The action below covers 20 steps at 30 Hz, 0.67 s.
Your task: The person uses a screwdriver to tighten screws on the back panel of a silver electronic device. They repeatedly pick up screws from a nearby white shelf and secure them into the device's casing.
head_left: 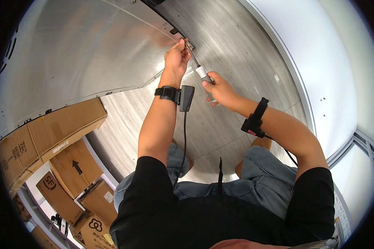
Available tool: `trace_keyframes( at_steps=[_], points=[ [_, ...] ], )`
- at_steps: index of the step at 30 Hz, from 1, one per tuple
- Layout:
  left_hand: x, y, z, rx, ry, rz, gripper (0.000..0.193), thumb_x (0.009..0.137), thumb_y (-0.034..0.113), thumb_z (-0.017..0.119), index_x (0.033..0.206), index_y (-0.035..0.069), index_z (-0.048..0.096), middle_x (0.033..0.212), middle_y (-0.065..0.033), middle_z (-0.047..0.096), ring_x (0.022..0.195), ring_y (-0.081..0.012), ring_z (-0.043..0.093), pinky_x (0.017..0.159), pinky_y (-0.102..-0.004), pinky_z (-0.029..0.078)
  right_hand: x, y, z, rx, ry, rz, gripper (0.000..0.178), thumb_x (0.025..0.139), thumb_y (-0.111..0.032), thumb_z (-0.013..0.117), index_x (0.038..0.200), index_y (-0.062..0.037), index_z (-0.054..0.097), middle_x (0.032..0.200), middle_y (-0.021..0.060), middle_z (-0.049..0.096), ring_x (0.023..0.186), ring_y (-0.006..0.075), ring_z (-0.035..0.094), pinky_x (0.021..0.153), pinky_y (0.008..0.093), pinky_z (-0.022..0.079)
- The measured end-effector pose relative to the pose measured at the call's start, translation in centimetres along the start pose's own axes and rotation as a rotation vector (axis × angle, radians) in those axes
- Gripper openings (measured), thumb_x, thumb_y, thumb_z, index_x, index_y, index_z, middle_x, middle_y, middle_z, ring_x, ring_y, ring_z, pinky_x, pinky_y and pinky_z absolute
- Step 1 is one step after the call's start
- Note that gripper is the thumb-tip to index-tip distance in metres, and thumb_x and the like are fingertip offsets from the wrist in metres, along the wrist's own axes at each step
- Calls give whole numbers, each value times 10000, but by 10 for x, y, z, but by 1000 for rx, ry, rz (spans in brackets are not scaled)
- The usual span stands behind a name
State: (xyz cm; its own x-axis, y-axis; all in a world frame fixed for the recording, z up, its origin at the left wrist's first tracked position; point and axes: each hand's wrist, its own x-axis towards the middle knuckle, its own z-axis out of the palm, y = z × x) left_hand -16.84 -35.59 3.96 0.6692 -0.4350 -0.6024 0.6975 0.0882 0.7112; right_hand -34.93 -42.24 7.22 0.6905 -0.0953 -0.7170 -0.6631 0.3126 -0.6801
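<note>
My right hand (219, 89) is wrapped round the grey and white handle of a screwdriver (201, 71), whose metal shaft slants up and to the left. My left hand (178, 58) is at the edge of a large silver metal panel (108, 50), its thumb and fingers pinched together around the shaft's tip end. Whether a screw sits between those fingertips is hidden. Small dark brackets (174, 31) line the panel's edge just above the left hand. Each wrist carries a black strapped device.
Several cardboard boxes (70, 120) stand at the lower left, below the panel. A white wall or panel (320, 50) curves along the right side. Grey wood-look floor (237, 54) lies between them. A cable (184, 141) runs down from the left wrist device.
</note>
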Motion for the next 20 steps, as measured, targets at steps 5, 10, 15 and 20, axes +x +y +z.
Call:
trace_keyframes(
  at_steps=[5,10,15,20],
  points=[
    [-1,1,1,-9,-18,-15,181,931,177,558,979,19,632,748,-16,604,632,-87,547,585,-217,469,2,4,1,1,4,-17,407,931,-313,499,1255,-90,394,885,60,540,707,181,596,594,349,515],
    [0,3,0,-13,-18,-33,185,924,182,571,971,14,633,755,-12,605,633,-88,546,590,-219,467,-1,1,5,38,35,-12,433,915,-316,532,1188,-22,367,892,85,540,684,178,589,557,339,499],
    [-4,7,6,7,7,-38,185,923,177,569,975,8,626,785,-29,614,658,-104,568,597,-223,472,-2,1,10,82,108,19,522,867,-347,608,1118,19,335,889,109,526,671,173,576,524,319,479],
    [-2,5,3,-8,-18,-48,232,913,187,583,1051,0,587,876,-62,635,726,-161,620,657,-258,515,-7,2,16,184,101,24,482,856,-394,629,1085,-49,383,1025,139,490,793,189,577,555,333,472]
  ],
)
